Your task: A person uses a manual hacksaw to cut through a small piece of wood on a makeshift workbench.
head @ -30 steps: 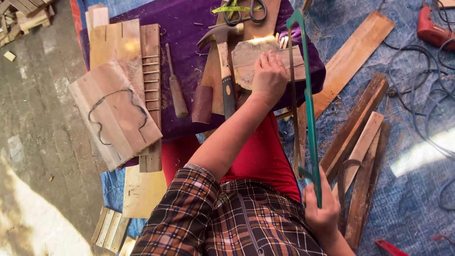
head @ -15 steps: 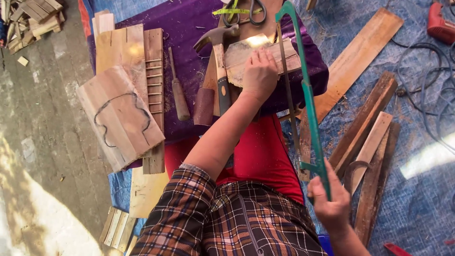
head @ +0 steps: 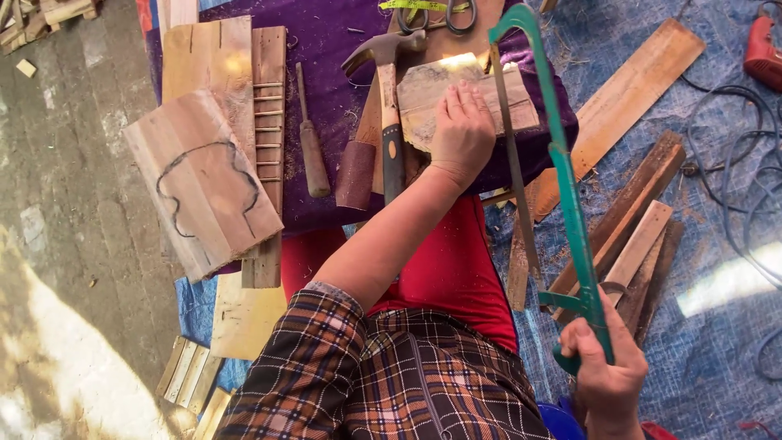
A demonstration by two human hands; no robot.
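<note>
Sawing step: left hand (head: 461,134) flat, fingers spread, pinning wood block (head: 432,98) on purple bench (head: 326,49). Right hand (head: 603,371) clenched round green hacksaw (head: 562,171) handle, blade across block's right edge. Next stroke needs steady downward pressure, block held still.

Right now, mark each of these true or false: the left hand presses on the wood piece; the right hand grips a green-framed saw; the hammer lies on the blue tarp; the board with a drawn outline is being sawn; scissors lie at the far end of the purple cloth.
1. The left hand presses on the wood piece. True.
2. The right hand grips the green-framed saw. True.
3. The hammer lies on the blue tarp. False: it lies on the purple cloth.
4. The board with a drawn outline is being sawn. False: it lies apart, untouched.
5. Scissors lie at the far end. True.
</note>
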